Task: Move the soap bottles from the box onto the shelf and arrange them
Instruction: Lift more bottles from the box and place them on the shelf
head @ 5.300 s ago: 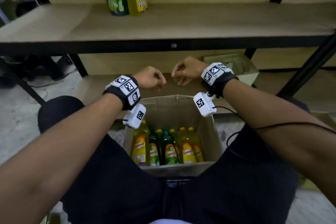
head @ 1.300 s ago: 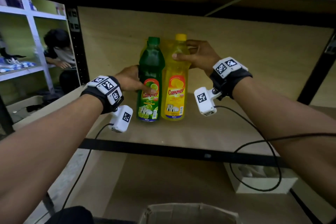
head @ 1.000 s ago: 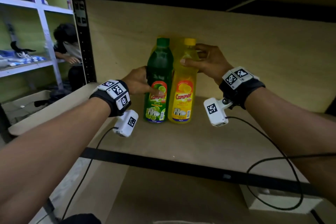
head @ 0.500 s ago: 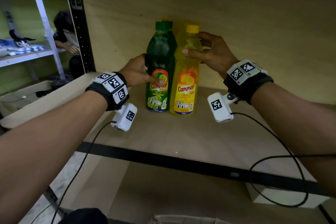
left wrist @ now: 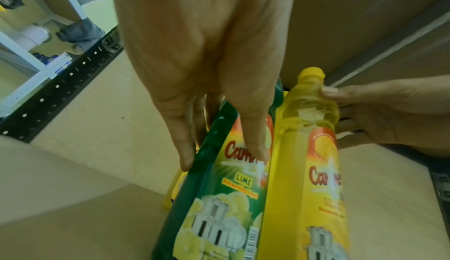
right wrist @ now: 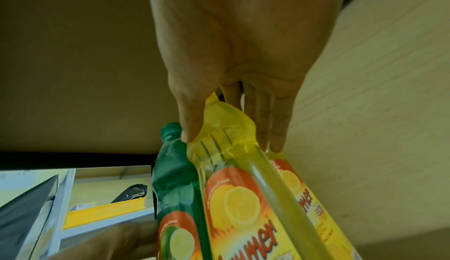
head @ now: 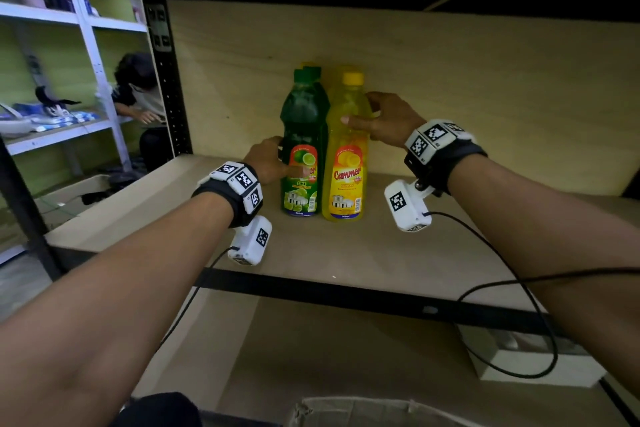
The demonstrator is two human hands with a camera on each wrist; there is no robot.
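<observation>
— Green first: we have the green lime bottle (head: 304,146) upright on the wooden shelf (head: 363,253), touching the yellow lemon bottle (head: 346,149) on its right, labels facing us.

— And where are our hands?

— Our left hand (head: 268,161) wraps the lime bottle from its left side at label height, thumb across the label front, fingers round the far side. Our right hand (head: 388,120) grips the lemon bottle high up at the shoulder, just under the yellow cap, thumb in front and fingers behind.

— Anything behind the pair?

— More bottles stand just behind them, against the shelf's back panel (head: 450,80); from the head view we see another green cap and a yellow one, and the left wrist view shows a yellow base.

— And further out?

— At the bottom edge, the rim of the cardboard box (head: 363,407); a white box (head: 540,366) on the lower shelf; another person (head: 140,97) crouching by white shelving to the left.
</observation>
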